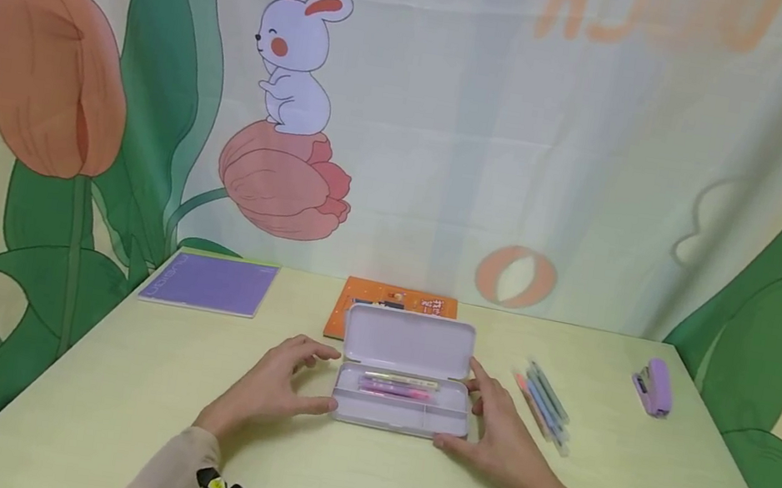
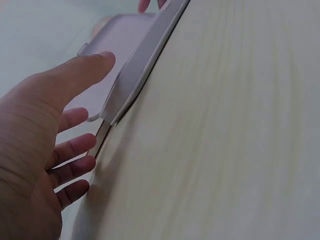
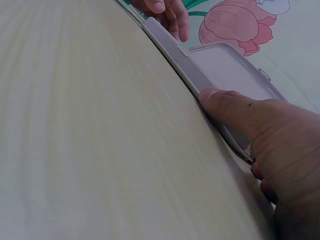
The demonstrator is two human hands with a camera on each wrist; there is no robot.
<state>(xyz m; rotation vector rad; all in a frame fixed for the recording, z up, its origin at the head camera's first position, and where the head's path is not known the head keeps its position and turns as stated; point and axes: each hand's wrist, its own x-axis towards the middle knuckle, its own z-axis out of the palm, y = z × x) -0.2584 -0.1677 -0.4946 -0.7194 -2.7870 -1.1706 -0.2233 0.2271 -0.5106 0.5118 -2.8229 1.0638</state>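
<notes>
A white pencil case (image 1: 372, 420) lies on the table with its lid (image 1: 409, 342) raised at the back. Several pens (image 1: 395, 391), yellow, purple and pink, rest in its rear compartment; the front compartments hold nothing visible. At the case's left end is my left hand (image 1: 279, 383), fingers spread and loosely bent, thumb tip at the front left corner; whether it touches is hard to tell. My right hand (image 1: 502, 434) holds the right end, its thumb (image 3: 225, 105) against the front edge. The other right fingers are partly hidden behind the case in the right wrist view.
Behind the case lies an orange book (image 1: 339, 312), partly covered by the lid. A purple notebook (image 1: 206, 282) is at the back left. Several pens (image 1: 543, 406) lie right of my right hand, and a purple stapler (image 1: 656, 387) stands near the right edge.
</notes>
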